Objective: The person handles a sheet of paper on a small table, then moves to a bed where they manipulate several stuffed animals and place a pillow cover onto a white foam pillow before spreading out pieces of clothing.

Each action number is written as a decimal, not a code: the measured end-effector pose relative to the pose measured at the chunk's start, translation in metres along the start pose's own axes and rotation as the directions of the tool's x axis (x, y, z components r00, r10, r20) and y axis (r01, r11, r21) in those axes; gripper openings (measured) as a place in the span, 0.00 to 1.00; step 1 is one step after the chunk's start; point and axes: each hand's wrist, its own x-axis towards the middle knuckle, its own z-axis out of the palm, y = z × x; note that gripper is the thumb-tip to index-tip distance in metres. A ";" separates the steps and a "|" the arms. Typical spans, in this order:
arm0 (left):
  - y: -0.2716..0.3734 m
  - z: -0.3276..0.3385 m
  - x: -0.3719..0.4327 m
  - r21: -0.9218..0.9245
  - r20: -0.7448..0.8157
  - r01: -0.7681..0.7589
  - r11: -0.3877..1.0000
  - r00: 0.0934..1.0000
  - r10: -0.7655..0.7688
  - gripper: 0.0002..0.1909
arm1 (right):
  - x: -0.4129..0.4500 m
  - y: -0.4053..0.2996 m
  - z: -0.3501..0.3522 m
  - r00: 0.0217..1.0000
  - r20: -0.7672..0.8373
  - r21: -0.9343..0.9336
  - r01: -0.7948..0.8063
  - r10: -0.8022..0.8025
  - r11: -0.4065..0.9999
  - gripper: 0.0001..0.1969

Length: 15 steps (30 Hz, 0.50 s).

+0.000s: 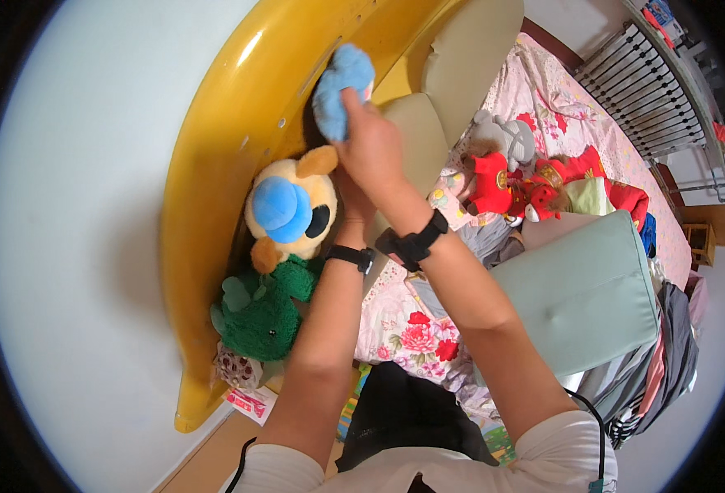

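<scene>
My right hand (371, 145) grips a fluffy light-blue plush toy (345, 80) against the glossy yellow curved panel (214, 185), thumb on top. Just below it, my left hand (353, 196) is partly covered by my right hand and wrist, so its fingers are hidden. Beside the left hand sits a cream plush dog (267, 175) with brown ears and a blue cap or nose piece. Under the dog, a dark-green plush dinosaur (257, 323) leans along the panel, close to my left forearm. Both wrists wear black bands.
Cream padded cushions (418, 132) stand right of the panel. A floral bedsheet (418, 336) carries red plush toys (491, 182), a grey plush toy (507, 138) and a pale-green cushion (575, 296). Clothes (670, 351) are heaped at the right. A patterned item (237, 368) lies below the dinosaur.
</scene>
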 end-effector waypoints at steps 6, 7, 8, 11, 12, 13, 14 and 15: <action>-0.051 0.018 0.000 -0.918 0.391 0.397 -0.006 0.902 -0.183 0.22 | 0.008 0.014 0.017 0.945 0.313 0.052 -0.117 0.095 0.992 0.11; -0.033 0.021 0.003 -0.917 0.392 0.399 -0.008 0.896 -0.208 0.21 | 0.008 0.023 0.011 0.946 0.305 0.034 -0.129 0.112 0.991 0.11; -0.019 0.018 0.006 -0.914 0.404 0.403 -0.051 0.888 -0.219 0.21 | 0.007 0.030 0.004 0.957 0.283 0.125 -0.097 0.059 0.987 0.11; -0.009 -0.017 0.009 -0.896 0.314 0.363 0.254 0.925 -0.213 0.20 | -0.014 0.025 -0.012 0.995 0.094 0.422 -0.052 0.013 0.905 0.08; -0.016 -0.029 0.013 -0.807 0.222 0.275 0.523 0.961 -0.163 0.18 | -0.029 0.024 -0.018 0.993 0.105 0.460 -0.101 0.059 0.882 0.08; 0.003 -0.028 0.012 -0.487 0.158 0.054 0.872 0.987 0.027 0.17 | -0.049 0.042 -0.031 0.987 0.111 0.463 -0.158 0.119 0.872 0.09; 0.027 -0.026 0.013 -0.053 0.080 -0.213 0.976 0.973 0.217 0.17 | -0.074 0.071 -0.041 0.959 0.155 0.420 -0.282 0.238 0.863 0.09; 0.032 -0.027 0.013 -0.052 0.050 -0.202 0.978 0.977 0.205 0.20 | -0.099 0.093 -0.041 0.919 0.199 0.402 -0.393 0.341 0.827 0.10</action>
